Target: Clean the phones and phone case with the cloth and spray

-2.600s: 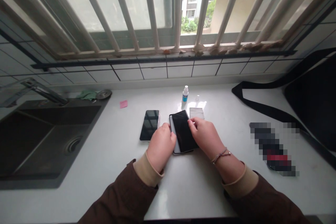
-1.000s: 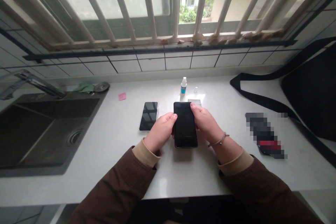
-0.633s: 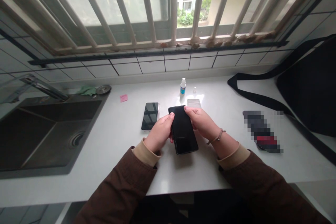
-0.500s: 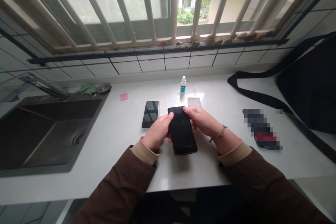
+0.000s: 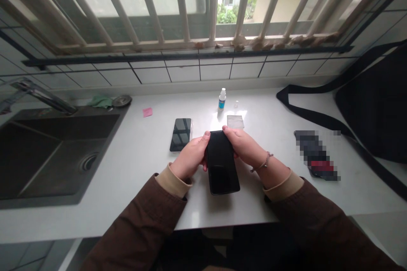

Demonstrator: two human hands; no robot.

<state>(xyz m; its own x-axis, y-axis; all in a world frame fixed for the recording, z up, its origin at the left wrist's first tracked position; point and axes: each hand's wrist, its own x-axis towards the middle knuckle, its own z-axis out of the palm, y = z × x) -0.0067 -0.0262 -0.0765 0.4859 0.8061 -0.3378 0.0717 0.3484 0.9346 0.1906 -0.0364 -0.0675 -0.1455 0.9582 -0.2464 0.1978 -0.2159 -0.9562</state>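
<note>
A black smartphone [image 5: 222,165] is held above the counter, its dark glossy face turned up. My left hand [image 5: 193,154] grips its left edge, thumb near the top left corner and fingers curled beneath. On the other side my right hand [image 5: 244,145] holds the top right corner, with the thumb on the edge; its other fingers are mostly hidden. Just left of my left hand lies a second phone [image 5: 181,134], face up with window bars reflected in it. Beyond the held phone are a thin greyish square [image 5: 235,121] and a small white bottle with a blue label [image 5: 221,99].
A sink [image 5: 60,156] with a faucet [image 5: 47,97] is on the left of the white counter [image 5: 127,203]. A pink paper [image 5: 147,112] and a tiny clear cap [image 5: 236,104] lie toward the back. At right are a partly pixelated dark object [image 5: 314,152] and a black bag [image 5: 375,101].
The held phone's lower end has come slightly nearer to me, and its tilt has changed a little. Both hands keep their grip. The whole view has shifted slightly.
</note>
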